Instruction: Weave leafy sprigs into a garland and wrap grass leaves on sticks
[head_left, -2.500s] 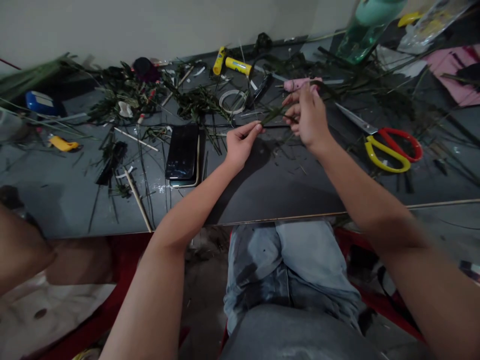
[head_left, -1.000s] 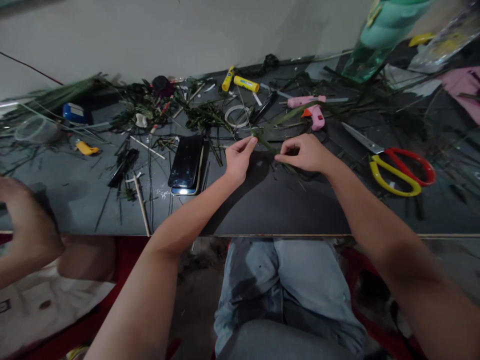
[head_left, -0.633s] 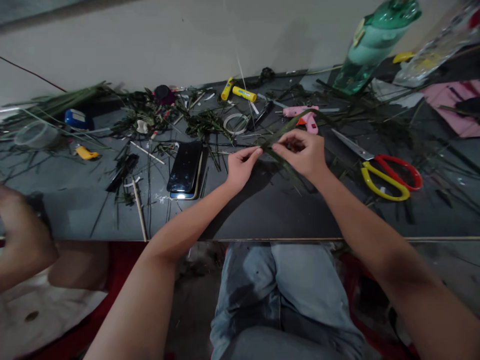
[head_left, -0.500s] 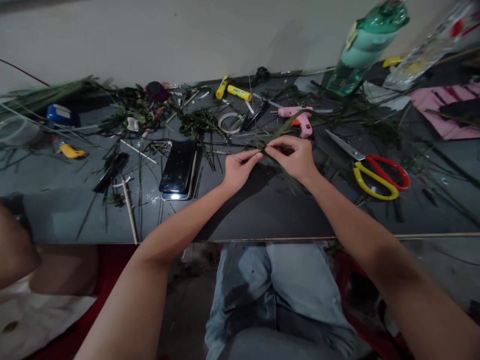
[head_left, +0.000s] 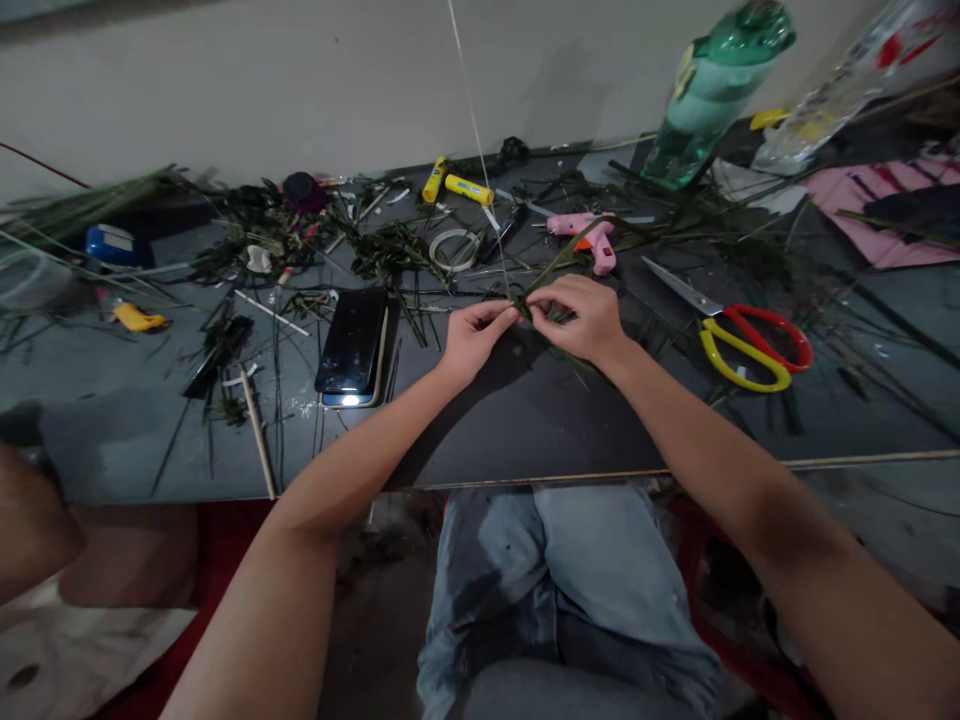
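Both hands meet over the middle of the dark table (head_left: pixel 517 430), pinching a small piece made of green leaf strips (head_left: pixel 519 298). Thumb and forefinger of my left hand (head_left: pixel 472 340) are closed on its left side. My right hand (head_left: pixel 581 315) grips it from the right with bent fingers. A long green strip runs up and right from the piece, behind my right hand. From the piece a thin pale thread (head_left: pixel 474 120) rises steeply past the wall. How the strips are joined is too small to make out.
Scissors (head_left: pixel 742 340) with red and yellow handles lie right of my right hand. Behind are a pink glue gun (head_left: pixel 589 238), yellow glue sticks (head_left: pixel 469 190) and a green bottle (head_left: pixel 709 100). Phones (head_left: pixel 351 345) lie left, among scattered leaf scraps. Another person's arm (head_left: pixel 30 520) is at far left.
The pale thread now shows as a long line up the wall. My right fingers have curled more around the piece. The view has shifted slightly.
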